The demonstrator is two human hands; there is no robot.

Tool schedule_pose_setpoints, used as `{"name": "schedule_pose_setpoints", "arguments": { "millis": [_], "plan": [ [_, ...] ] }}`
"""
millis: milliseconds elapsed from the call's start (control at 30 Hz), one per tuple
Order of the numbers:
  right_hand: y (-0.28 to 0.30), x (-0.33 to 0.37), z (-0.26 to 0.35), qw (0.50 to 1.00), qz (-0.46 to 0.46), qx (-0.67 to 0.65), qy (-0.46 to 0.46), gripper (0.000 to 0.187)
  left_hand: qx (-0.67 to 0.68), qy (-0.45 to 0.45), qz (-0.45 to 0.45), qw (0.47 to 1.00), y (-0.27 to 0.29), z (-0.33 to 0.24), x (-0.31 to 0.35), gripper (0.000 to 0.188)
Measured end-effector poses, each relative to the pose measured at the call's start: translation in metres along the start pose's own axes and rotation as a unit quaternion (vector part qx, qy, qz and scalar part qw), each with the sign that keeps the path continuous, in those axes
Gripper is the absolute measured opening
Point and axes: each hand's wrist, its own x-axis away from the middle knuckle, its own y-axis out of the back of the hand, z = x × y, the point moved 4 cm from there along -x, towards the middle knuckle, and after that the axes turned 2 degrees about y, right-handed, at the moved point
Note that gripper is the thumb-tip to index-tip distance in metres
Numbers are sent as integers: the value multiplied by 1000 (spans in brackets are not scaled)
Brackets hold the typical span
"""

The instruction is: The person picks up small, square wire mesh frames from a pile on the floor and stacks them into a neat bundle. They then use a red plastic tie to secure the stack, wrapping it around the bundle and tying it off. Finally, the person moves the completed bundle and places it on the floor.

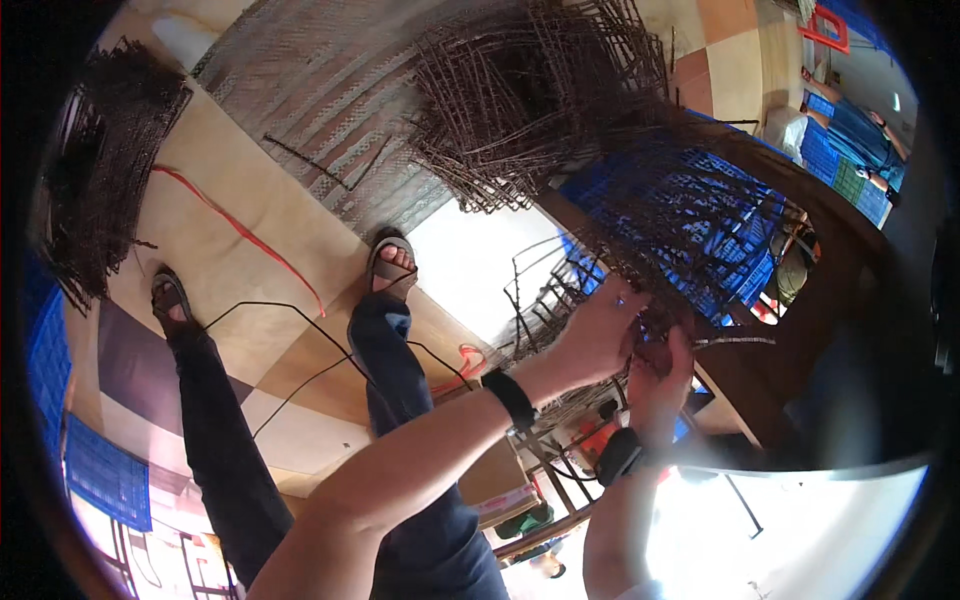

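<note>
- I looked down at a tiled floor (300, 372), which spread ahead of the hands and off to their left.
- On it, well ahead and to the left of the hands, I saw a grey patterned mat (300, 110).
- A big pile of dark wires (520, 95), many of them bent at the ends, lay straight ahead of the hands, partly over that mat.
- To the right of the hands stood a dark brown surface (840, 265), mostly too shadowed for me to make out.
- Another wire pile (105, 180) lay well apart, far to the left of the hands.
- Just ahead of the hands I had a blue crate (600, 205), with a loose batch of wires (690, 215) spread across it and reaching back to the fingers.
- The left hand (600, 325) had its fingers bent in at the near end of that batch.
- The right hand (662, 378) was just beside it, thumb raised and fingers curled; dark wires and blur hid the fingertips, so I could not tell whether either hand grasped a wire.
- A red strap (243, 232) lay on the tiles, well left of the hands.
- One thin wire (735, 341) stuck out just right of the hands.
</note>
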Motion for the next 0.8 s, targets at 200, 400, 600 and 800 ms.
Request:
{"name": "schedule_pose_setpoints", "arguments": {
  "millis": [200,400,600,800],
  "plan": [
    [-11,27,-5,999,2,-42,32,40,2,-36,-12,999,8,-16,13,56],
    [-57,28,-7,990,91,-110,14,38,-42,7,74,996,61,-15,-13,53],
    [-79,75,-15,984,19,-174,32,46,-74,-47,50,995,92,-49,34,50],
    [-68,151,-35,993,-1,-117,30,47,-27,-48,53,997,99,-66,109,50]
  ]
}}
